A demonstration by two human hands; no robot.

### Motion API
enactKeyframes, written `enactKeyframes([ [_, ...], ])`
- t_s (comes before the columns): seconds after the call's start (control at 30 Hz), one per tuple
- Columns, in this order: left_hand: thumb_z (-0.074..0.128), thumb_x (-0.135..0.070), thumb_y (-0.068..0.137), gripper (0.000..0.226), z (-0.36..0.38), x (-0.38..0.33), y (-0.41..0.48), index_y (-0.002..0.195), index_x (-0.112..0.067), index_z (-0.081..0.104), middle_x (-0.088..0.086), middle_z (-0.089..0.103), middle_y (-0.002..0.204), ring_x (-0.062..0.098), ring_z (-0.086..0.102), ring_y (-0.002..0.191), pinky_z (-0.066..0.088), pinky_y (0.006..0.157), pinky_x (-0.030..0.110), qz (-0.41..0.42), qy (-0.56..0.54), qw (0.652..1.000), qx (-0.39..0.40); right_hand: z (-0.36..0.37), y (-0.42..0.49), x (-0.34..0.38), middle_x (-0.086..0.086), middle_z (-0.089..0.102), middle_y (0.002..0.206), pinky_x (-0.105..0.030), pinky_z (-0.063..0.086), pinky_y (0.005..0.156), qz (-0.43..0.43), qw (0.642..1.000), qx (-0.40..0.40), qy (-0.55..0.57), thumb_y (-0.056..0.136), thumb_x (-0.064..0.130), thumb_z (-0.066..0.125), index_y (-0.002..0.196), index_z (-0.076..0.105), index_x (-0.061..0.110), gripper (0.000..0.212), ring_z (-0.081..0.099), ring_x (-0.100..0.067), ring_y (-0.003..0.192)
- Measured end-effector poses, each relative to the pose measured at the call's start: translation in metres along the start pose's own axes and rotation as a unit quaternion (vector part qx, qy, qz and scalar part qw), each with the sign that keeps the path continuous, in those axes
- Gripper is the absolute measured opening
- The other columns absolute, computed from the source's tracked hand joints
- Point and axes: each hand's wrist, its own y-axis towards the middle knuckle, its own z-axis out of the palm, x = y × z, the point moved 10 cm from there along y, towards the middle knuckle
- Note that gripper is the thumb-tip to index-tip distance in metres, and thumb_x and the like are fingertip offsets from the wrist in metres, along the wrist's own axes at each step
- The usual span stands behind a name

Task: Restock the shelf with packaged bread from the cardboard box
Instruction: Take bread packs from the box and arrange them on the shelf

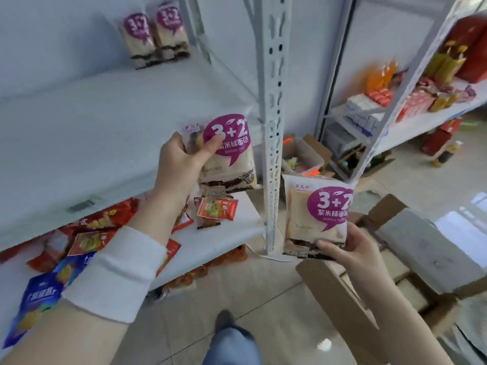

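"While the wide white shelf (105,127) fills the left side, where is the cardboard box (342,306)?"

"Low on the right, on the tiled floor, its brown flaps open. It sits to the right of the perforated upright post (274,101) at the shelf's corner."

"And behind the post?"

"A second rack (421,119), stocked with boxes and bottles too blurred to name."

"What are the hands doing?"

"Both are grasping bread. The left hand (179,164), in a white sleeve (113,275), grips the left pack (232,159) by its upper left corner. The thumb lies on the purple label and the fingers are behind. That pack hangs over the shelf's front edge, just left of the post, slightly tilted."

"And the other?"

"The right hand (350,248) pinches the right pack (316,217) along its bottom edge, thumb in front. It is upright, in the air above the box, just right of the post."

"Is any bread shelved already?"

"Two more packs (154,35) stand upright at the back of the shelf, side by side and touching."

"Anything smaller?"

"Red and blue snack packets (216,209) lie scattered on the board below."
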Motion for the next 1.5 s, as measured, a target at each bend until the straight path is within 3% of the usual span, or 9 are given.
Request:
enactKeyframes([
  [0.13,0.075,-0.039,0.072,0.053,-0.111,-0.019,0.037,0.096,0.004,0.056,0.016,0.066,0.095,0.019,0.063,0.084,0.053,0.077,0.04,0.043,0.0,0.996,-0.078,0.1,0.031,0.064,0.002,0.074,0.083,-0.014,0.054,0.062,-0.07,0.995,0.064,-0.041,0.069,-0.003,0.073,0.094,0.065,0.014,0.031,0.07,-0.007,0.076],
  [0.3,0.075,-0.03,0.073,0.035,-0.213,0.003,0.097,0.091,-0.006,0.058,0.002,0.066,0.088,0.006,0.065,0.07,0.053,0.066,0.026,0.037,-0.017,0.992,-0.119,0.221,0.087,0.119,-0.003,0.075,0.09,-0.024,0.057,0.072,-0.118,0.988,0.094,-0.035,0.058,0.021,0.074,0.1,0.067,0.011,0.044,0.071,-0.013,0.082],
  [0.43,0.075,-0.027,0.074,0.021,-0.245,0.02,0.15,0.075,-0.022,0.054,-0.006,0.064,0.077,-0.001,0.059,0.056,0.043,0.046,0.011,0.032,-0.015,0.992,-0.122,0.277,0.146,0.147,-0.004,0.073,0.094,-0.023,0.054,0.073,-0.13,0.986,0.089,-0.057,0.073,0.012,0.073,0.106,0.065,0.007,0.035,0.07,-0.014,0.082],
  [0.63,0.077,-0.028,0.072,0.023,-0.23,0.038,0.231,0.083,-0.019,0.059,-0.005,0.066,0.082,0.013,0.062,0.073,0.045,0.059,0.026,0.023,-0.037,0.993,-0.112,0.304,0.247,0.173,-0.001,0.07,0.092,-0.015,0.054,0.067,-0.13,0.986,0.08,-0.065,0.081,0.003,0.064,0.104,0.063,0.009,0.025,0.069,-0.003,0.072],
  [0.9,0.08,-0.026,0.069,0.033,-0.163,0.052,0.381,0.096,-0.019,0.062,-0.002,0.072,0.098,0.014,0.069,0.091,0.056,0.085,0.041,0.006,-0.098,0.989,-0.114,0.33,0.414,0.213,-0.006,0.069,0.105,-0.038,0.051,0.092,-0.152,0.981,0.065,-0.106,0.08,0.012,0.069,0.107,0.06,0.014,0.028,0.065,-0.023,0.099],
  [1.17,0.077,-0.025,0.074,0.038,-0.142,0.053,0.455,0.094,-0.02,0.045,-0.015,0.058,0.084,-0.009,0.058,0.073,0.049,0.067,0.013,0.068,-0.08,0.974,-0.201,0.348,0.498,0.223,0.006,0.065,0.094,-0.025,0.051,0.077,-0.178,0.966,0.03,-0.186,0.077,0.024,0.073,0.101,0.054,0.018,0.031,0.063,-0.01,0.085],
  [1.27,0.077,-0.034,0.071,0.038,-0.141,0.057,0.452,0.085,-0.03,0.042,-0.007,0.059,0.091,0.004,0.06,0.088,0.052,0.077,0.026,0.091,-0.056,0.965,-0.241,0.345,0.5,0.22,-0.006,0.064,0.108,-0.036,0.053,0.083,-0.184,0.956,0.006,-0.227,0.069,0.041,0.074,0.101,0.059,0.019,0.041,0.064,-0.019,0.093],
  [1.33,0.074,-0.044,0.066,0.038,-0.14,0.057,0.452,0.085,-0.036,0.042,0.0,0.058,0.1,0.017,0.058,0.099,0.052,0.083,0.036,0.095,-0.035,0.962,-0.252,0.344,0.495,0.221,-0.004,0.064,0.106,-0.032,0.053,0.081,-0.187,0.955,-0.011,-0.229,0.073,0.034,0.074,0.101,0.056,0.02,0.036,0.063,-0.018,0.093],
  [1.5,0.074,-0.022,0.077,0.054,-0.139,0.054,0.446,0.118,-0.012,0.039,-0.007,0.05,0.103,-0.011,0.055,0.085,0.046,0.073,0.005,0.074,-0.097,0.964,-0.236,0.342,0.472,0.229,0.014,0.057,0.097,-0.016,0.04,0.068,-0.191,0.954,-0.057,-0.223,0.079,0.028,0.071,0.132,0.034,0.018,0.065,0.053,-0.004,0.082],
])
